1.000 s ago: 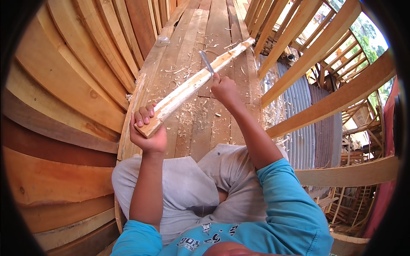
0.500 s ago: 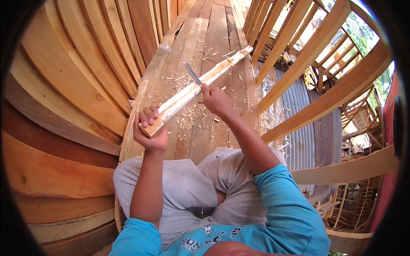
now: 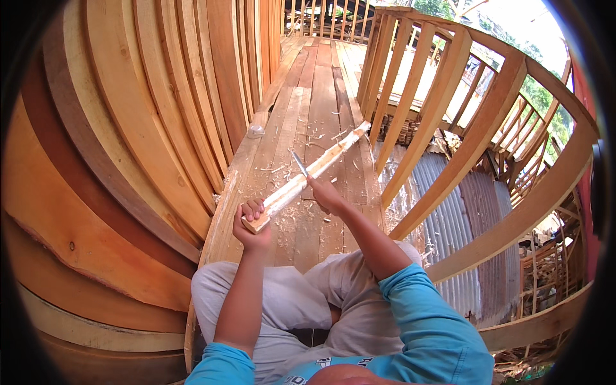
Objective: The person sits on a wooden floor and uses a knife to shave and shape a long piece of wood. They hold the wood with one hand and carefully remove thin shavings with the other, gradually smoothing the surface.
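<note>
Drawn nearer the left hand (image 3: 255, 226), which clutches the end of a long pale wooden bar (image 3: 337, 153) above brown wooden floorboards (image 3: 301, 240), the straight silver metal blade (image 3: 299, 164) is clasped in the right hand (image 3: 326, 196)

The right hand (image 3: 327, 195) hides the near end of the knife (image 3: 298, 162), the left hand (image 3: 251, 239) partly covers the wooden bar (image 3: 336, 153), and the near picture edge crops the blue shirt (image 3: 436, 327).

log: head, left fisheye | from the wearer's head | faces down and ahead along plank floor (image 3: 324, 99) to upper centre | near: left hand (image 3: 255, 222) and right hand (image 3: 326, 195) mid-frame, grey trousers (image 3: 285, 292) below | rim bends wooden boards (image 3: 115, 96), left, and slatted railing (image 3: 491, 102), right
</note>
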### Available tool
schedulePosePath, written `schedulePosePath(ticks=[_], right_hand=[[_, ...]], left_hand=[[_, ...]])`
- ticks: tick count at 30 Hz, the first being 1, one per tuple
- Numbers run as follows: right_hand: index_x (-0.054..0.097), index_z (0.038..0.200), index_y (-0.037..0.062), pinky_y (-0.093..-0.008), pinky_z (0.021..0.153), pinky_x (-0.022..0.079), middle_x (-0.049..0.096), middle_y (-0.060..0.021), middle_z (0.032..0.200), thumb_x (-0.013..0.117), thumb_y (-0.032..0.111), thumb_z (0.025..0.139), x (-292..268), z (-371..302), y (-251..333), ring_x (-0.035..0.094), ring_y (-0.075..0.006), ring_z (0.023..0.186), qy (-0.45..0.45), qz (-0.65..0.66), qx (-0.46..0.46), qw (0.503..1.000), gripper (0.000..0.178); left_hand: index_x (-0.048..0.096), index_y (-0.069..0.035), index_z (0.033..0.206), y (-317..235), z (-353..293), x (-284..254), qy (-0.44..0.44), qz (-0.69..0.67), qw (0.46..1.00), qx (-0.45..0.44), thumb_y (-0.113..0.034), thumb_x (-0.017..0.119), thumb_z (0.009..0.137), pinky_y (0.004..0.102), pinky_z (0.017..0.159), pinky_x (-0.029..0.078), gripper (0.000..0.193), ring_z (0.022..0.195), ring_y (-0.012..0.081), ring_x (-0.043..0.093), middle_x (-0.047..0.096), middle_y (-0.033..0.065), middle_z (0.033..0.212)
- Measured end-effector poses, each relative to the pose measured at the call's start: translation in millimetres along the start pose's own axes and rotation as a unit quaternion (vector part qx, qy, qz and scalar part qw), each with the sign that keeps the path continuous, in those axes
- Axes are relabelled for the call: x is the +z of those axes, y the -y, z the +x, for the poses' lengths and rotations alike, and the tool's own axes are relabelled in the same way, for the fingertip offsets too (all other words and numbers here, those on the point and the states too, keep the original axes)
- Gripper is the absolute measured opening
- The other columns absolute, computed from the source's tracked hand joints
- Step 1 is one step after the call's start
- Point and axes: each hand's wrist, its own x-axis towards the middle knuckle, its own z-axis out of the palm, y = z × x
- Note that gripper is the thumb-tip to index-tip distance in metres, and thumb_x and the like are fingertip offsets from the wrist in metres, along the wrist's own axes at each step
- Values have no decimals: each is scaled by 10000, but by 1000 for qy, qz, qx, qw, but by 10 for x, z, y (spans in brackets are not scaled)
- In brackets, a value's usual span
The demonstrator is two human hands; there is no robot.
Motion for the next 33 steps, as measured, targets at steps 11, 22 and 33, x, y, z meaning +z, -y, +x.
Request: schedulePosePath(ticks=[11,22,33], right_hand=[[210,569,211,-284,387,77,178,78,499,363,665,967,-79,-97,79,124,-78,396,150,155,176,960,623],[587,681,-6,-471,528,425,568,-157,588,395,694,945,-19,-24,-195,549,-325,531,-133,-127,-107,977,772],[344,515,133,-346,371,241,346,-13,480,429,659,960,-84,-102,94,313,-153,376,77,47,55,994,694]], left_hand=[[374,-139,641,-8,-122,40,20,4,1000,-14,-251,382,1004,392,983,345,381,768,203,412,386,29,646],[372,-161,642,41,-118,146,1,25,1000,0,-242,345,1006,400,994,345,374,773,190,407,381,16,650],[352,-171,641,6,-36,88,16,36,999,27,-233,343,1001,386,981,354,365,766,181,405,373,0,649]])
